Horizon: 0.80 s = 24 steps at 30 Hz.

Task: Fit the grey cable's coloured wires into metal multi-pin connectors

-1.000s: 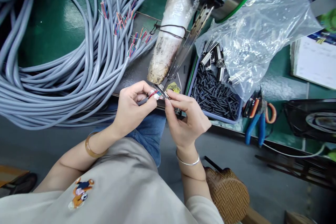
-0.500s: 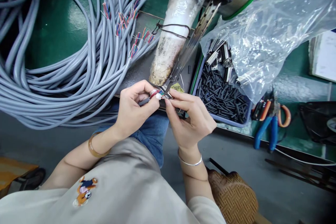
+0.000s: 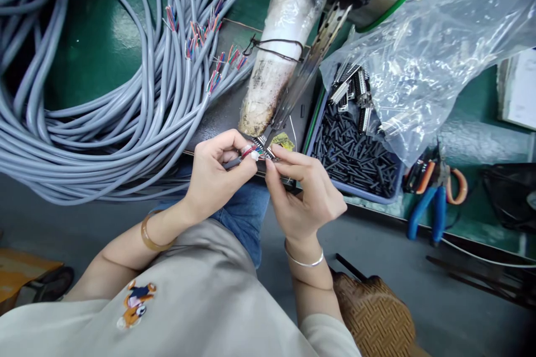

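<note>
Near the table's front edge, my left hand (image 3: 220, 170) pinches the end of a grey cable (image 3: 231, 163), whose coloured wires (image 3: 250, 150) fan out toward a small metal connector (image 3: 266, 150). On the other side, my right hand (image 3: 307, 187) has its thumb and fingers closed at the connector's right end. The tip of a soldering iron (image 3: 293, 89) reaches down to the connector from above. Beside it stands a plastic-wrapped white tube (image 3: 272, 67) tied with dark wire. A yellow sponge (image 3: 283, 141) lies just behind my right fingertips.
Many grey cables (image 3: 146, 89) with stripped ends cover the left side. Right of my hands, a blue bin (image 3: 355, 192) holds black sleeves and connectors, partly under a plastic bag (image 3: 422, 50). Blue-handled cutters (image 3: 439, 212) and orange-handled scissors (image 3: 460, 185) lie farther right. A woven stool (image 3: 377, 318) stands below.
Both hands stay almost in place at the connector, with only a slight shift of the fingers. The whole view has moved slightly.
</note>
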Available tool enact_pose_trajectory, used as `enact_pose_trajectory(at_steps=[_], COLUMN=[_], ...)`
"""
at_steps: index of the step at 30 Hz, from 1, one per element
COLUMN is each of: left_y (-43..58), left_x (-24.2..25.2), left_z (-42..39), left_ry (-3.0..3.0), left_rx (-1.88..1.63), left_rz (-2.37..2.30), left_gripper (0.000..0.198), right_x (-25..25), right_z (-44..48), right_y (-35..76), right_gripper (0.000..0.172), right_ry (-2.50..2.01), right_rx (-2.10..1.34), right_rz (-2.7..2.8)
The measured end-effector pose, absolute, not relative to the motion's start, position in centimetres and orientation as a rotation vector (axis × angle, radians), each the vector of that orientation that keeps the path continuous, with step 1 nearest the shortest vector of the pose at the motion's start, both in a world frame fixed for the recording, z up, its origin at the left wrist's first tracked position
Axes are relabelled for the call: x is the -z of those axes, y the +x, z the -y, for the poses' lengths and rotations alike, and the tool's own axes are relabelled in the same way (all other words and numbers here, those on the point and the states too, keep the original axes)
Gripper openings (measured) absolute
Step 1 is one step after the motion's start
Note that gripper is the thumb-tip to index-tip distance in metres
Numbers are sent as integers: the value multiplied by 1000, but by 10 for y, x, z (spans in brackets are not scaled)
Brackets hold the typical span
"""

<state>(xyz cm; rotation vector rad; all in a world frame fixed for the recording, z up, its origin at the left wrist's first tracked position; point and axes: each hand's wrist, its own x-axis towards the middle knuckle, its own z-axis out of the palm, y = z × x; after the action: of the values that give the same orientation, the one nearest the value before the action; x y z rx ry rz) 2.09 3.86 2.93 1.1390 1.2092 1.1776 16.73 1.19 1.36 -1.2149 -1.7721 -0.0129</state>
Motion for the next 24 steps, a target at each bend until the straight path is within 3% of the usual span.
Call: enact_pose_trajectory(at_steps=[15, 21, 24], left_y=[16, 6, 3], left_x=[-30, -29, -25], left_z=[-40, -38, -35], left_ry=[977, 826, 770], left_rx=[-1078, -867, -824], left_rz=[-1118, -916, -881], left_gripper=[20, 30, 32], right_x=[-11, -11, -12], right_z=[-6, 0, 3], right_y=[172, 174, 180], right_gripper=[17, 14, 9], right_ry=[-1179, -1252, -1238], right_rx=[197, -242, -195], right_rz=[1905, 1679, 1516])
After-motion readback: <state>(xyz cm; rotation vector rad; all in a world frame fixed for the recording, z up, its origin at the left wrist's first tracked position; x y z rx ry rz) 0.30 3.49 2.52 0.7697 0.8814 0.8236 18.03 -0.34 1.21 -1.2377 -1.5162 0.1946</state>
